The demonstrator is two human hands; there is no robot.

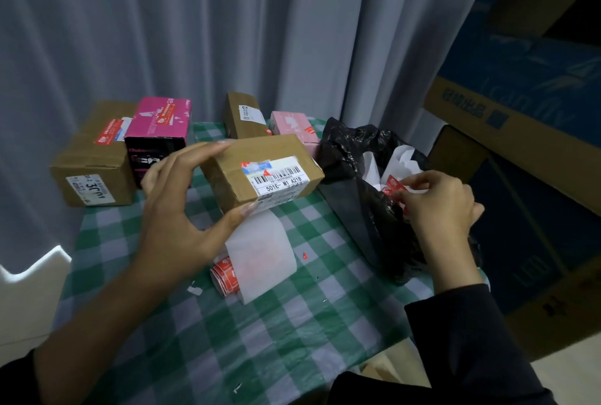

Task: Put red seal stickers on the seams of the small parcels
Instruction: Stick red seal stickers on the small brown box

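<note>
Parcels mostly sealed, by the look of it: red strip across top of large brown box, another on magenta box, red tab on pale pink box; rear brown box showing only a red fleck by its lower corner, seal uncertain; all four along far side of checked table; brown parcel at centre, tilted, no red seal across its seam yet, clasped at near-left end between thumb and fingers of left hand; right hand pinching red seal sticker at fingertips, over mouth of black plastic bag; reckon this parcel next in line, possibly the last; bag open at table's right edge, holding crumpled white backing paper, nothing else made out inside; sticker roll lying just below parcel's near end, white liner trailing up beneath it.
</note>
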